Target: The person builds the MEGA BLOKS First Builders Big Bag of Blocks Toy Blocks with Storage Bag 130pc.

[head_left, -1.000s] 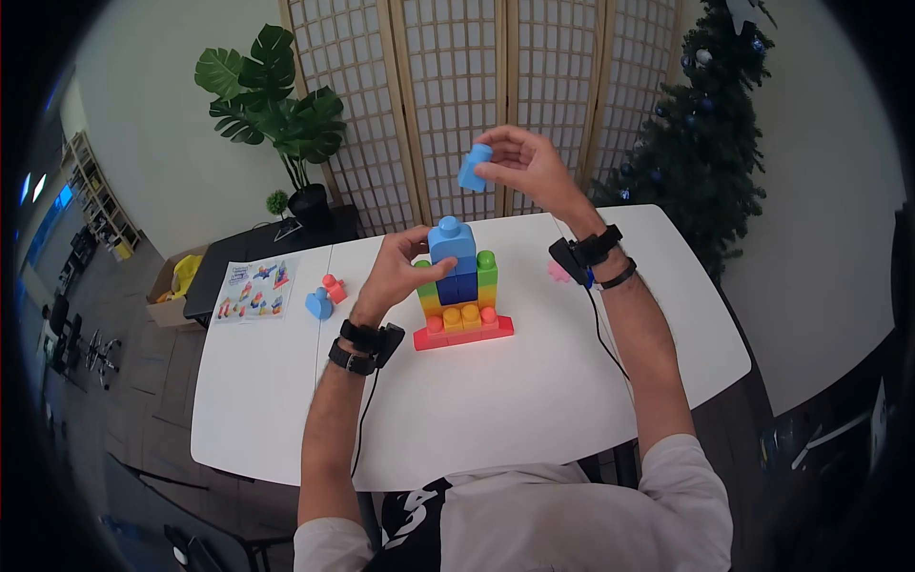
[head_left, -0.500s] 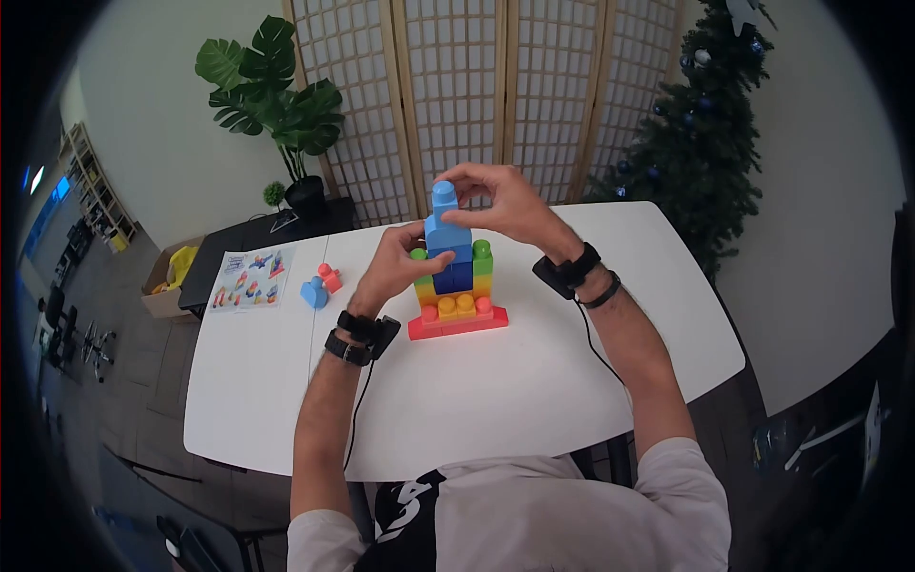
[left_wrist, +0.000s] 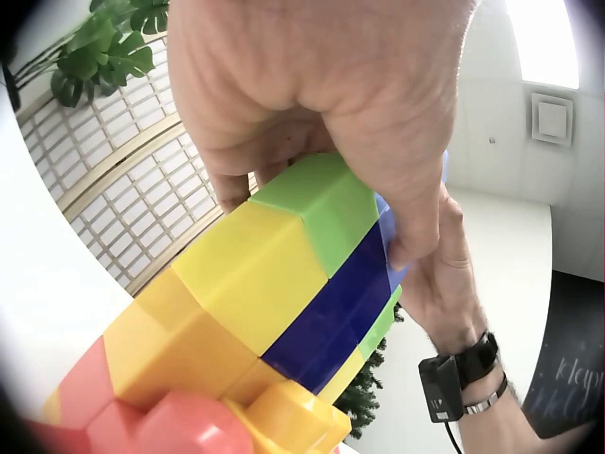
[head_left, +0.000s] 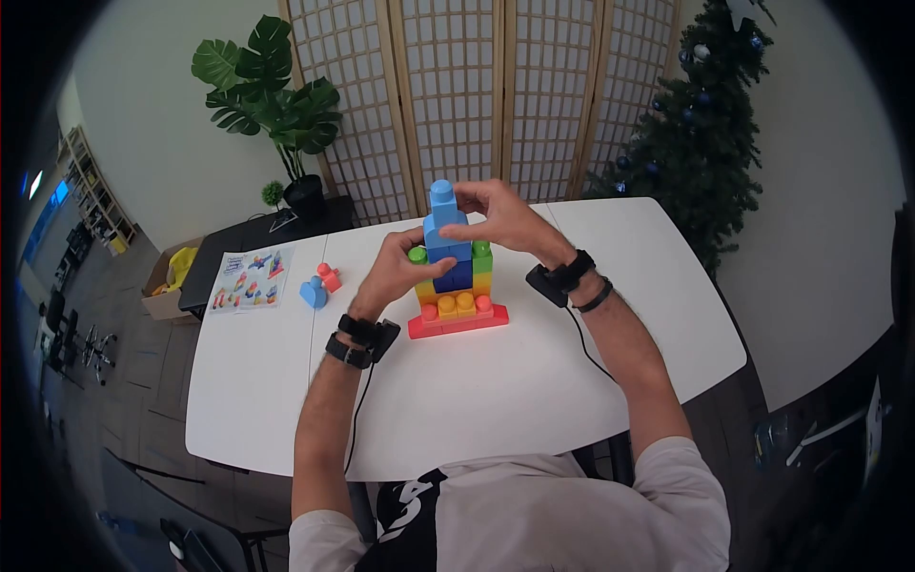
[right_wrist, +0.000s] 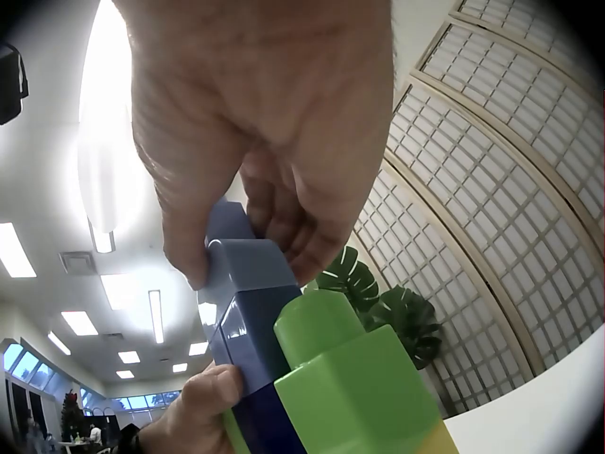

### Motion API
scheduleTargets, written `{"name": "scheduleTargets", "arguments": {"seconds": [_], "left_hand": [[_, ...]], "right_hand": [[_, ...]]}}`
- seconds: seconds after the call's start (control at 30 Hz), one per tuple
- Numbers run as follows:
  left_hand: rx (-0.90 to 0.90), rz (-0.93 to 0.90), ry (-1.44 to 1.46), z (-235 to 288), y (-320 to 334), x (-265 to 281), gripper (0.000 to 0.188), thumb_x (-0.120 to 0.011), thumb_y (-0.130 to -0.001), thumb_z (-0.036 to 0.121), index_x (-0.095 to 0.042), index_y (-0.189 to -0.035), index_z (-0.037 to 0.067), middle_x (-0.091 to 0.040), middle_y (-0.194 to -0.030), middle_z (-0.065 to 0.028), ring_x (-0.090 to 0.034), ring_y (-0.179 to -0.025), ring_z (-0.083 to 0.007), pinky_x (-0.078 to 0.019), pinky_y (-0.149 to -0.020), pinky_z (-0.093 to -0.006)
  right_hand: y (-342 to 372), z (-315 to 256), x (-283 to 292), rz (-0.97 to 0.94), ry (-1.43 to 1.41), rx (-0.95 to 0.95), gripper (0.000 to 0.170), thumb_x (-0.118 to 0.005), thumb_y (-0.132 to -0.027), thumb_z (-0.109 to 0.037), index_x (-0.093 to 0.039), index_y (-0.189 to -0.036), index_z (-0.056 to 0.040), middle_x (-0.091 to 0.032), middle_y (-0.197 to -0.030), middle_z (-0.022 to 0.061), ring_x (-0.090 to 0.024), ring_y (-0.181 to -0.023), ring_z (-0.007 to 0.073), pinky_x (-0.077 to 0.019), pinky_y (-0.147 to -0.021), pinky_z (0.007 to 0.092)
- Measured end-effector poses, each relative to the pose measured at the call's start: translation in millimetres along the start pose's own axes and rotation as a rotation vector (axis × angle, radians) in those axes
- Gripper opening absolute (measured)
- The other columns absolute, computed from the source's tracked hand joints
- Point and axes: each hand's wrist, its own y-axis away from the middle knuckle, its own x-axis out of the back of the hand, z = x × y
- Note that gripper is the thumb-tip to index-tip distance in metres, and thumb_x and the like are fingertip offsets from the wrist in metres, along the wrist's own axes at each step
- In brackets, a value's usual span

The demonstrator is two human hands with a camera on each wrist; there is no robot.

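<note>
A block tower (head_left: 453, 276) stands on the table, with a red base, orange, yellow and green side columns, and a dark blue middle. A small light blue block (head_left: 442, 197) with a round stud sits at its top, over a wider light blue block (head_left: 435, 231). My left hand (head_left: 390, 268) grips the tower from the left side, its thumb across the blue middle. From the right, my right hand (head_left: 500, 221) pinches the wider light blue block, thumb in front and fingers behind. In the right wrist view, that thumb lies against the block above a green stud (right_wrist: 317, 326).
Left of the tower lie a loose light blue block (head_left: 313, 293) and a red piece (head_left: 329, 277). Beside them is a printed picture sheet (head_left: 252, 281). Cables run from both wrist cameras over the white table (head_left: 477, 410). A folding screen stands behind.
My right hand has brought the small light blue block down from the upper right onto the tower's top, then slid lower to the wider block. My left hand has kept its grip.
</note>
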Motion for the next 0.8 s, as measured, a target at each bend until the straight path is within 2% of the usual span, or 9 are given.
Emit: {"name": "scheduleTargets", "arguments": {"seconds": [0.17, 0.27, 0.33, 0.37, 0.43, 0.57, 0.67, 0.73, 0.8], "left_hand": [[0.022, -0.031, -0.087, 15, 2, 4, 0.046, -0.090, -0.088, 0.013, -0.074, -0.128, -0.003, -0.079, -0.114, -0.0083, -0.074, -0.106, -0.0149, -0.0595, -0.099, -0.0304], [-0.043, -0.070, -0.299, 19, 5, 14, 0.061, -0.091, -0.087, 0.015, -0.067, -0.140, 0.001, -0.075, -0.127, -0.0100, -0.071, -0.117, -0.0185, -0.0576, -0.105, -0.0353], [-0.063, 0.025, -0.187, 10, 11, 33, 0.075, -0.094, -0.085, 0.028, -0.061, -0.148, 0.009, -0.071, -0.134, -0.0112, -0.070, -0.120, -0.0227, -0.0585, -0.102, -0.0401], [-0.060, 0.038, -0.175, 7, 15, 47, 0.072, -0.089, -0.090, 0.027, -0.056, -0.153, 0.011, -0.067, -0.139, -0.0103, -0.068, -0.123, -0.0219, -0.0585, -0.102, -0.0402], [-0.019, 0.147, -0.166, 4, 30, 70, 0.058, -0.080, -0.099, 0.021, -0.057, -0.151, 0.010, -0.068, -0.138, -0.0096, -0.069, -0.122, -0.0198, -0.0586, -0.101, -0.0386], [0.098, 0.263, -0.230, -8, 71, 111, 0.054, -0.081, -0.099, 0.022, -0.061, -0.147, 0.009, -0.070, -0.134, -0.0101, -0.070, -0.115, -0.0164, -0.0605, -0.094, -0.0344], [0.204, 0.226, -0.369, -21, 105, 126, 0.048, -0.085, -0.096, 0.022, -0.068, -0.138, 0.006, -0.075, -0.121, -0.0087, -0.072, -0.106, -0.0155, -0.0608, -0.089, -0.0329], [0.203, 0.135, -0.563, -28, 122, 131, 0.040, -0.089, -0.091, 0.020, -0.074, -0.125, 0.004, -0.077, -0.109, -0.0071, -0.074, -0.097, -0.0149, -0.0607, -0.084, -0.0316], [0.197, 0.215, -0.567, -30, 135, 134, 0.032, -0.090, -0.088, 0.013, -0.075, -0.114, 0.003, -0.078, -0.106, -0.0064, -0.074, -0.091, -0.0148, -0.0604, -0.077, -0.0300]], "right_hand": [[5, 3, -4, -0.018, 0.098, -0.033, 0.063, -0.094, -0.087, -0.024, -0.069, -0.138, 0.0024, -0.076, -0.121, 0.0089, -0.070, -0.116, 0.0172, -0.0522, -0.113, 0.0376], [17, 4, 1, 0.034, 0.164, 0.027, 0.059, -0.092, -0.089, -0.028, -0.071, -0.135, 0.0020, -0.076, -0.121, 0.0131, -0.071, -0.116, 0.0203, -0.0539, -0.113, 0.0397], [30, 6, 14, 0.139, -0.097, 0.013, 0.053, -0.087, -0.095, -0.027, -0.070, -0.137, 0.0009, -0.074, -0.122, 0.0122, -0.071, -0.116, 0.0195, -0.0564, -0.109, 0.0377], [38, 5, 23, 0.195, -0.144, 0.001, 0.044, -0.080, -0.102, -0.025, -0.071, -0.137, -0.0002, -0.075, -0.121, 0.0101, -0.071, -0.112, 0.0180, -0.0577, -0.102, 0.0335], [56, 16, 51, 0.271, -0.047, -0.060, 0.042, -0.078, -0.103, -0.026, -0.072, -0.135, -0.0005, -0.076, -0.119, 0.0089, -0.071, -0.110, 0.0171, -0.0574, -0.100, 0.0324], [106, 48, 97, 0.453, 0.145, -0.218, 0.034, -0.076, -0.104, -0.024, -0.075, -0.128, -0.0006, -0.078, -0.113, 0.0062, -0.071, -0.104, 0.0148, -0.0566, -0.095, 0.0307], [143, 57, 106, 0.431, 0.370, -0.345, 0.029, -0.076, -0.103, -0.022, -0.078, -0.122, -0.0006, -0.078, -0.111, 0.0060, -0.071, -0.101, 0.0148, -0.0576, -0.093, 0.0319], [160, 64, 105, 0.416, 0.340, -0.375, 0.026, -0.079, -0.100, -0.018, -0.078, -0.119, -0.0011, -0.078, -0.108, 0.0058, -0.071, -0.097, 0.0146, -0.0585, -0.090, 0.0323], [172, 72, 102, 0.348, 0.384, -0.378, 0.024, -0.081, -0.096, -0.014, -0.078, -0.116, -0.0008, -0.078, -0.106, 0.0058, -0.071, -0.095, 0.0143, -0.0590, -0.088, 0.0325]]}}
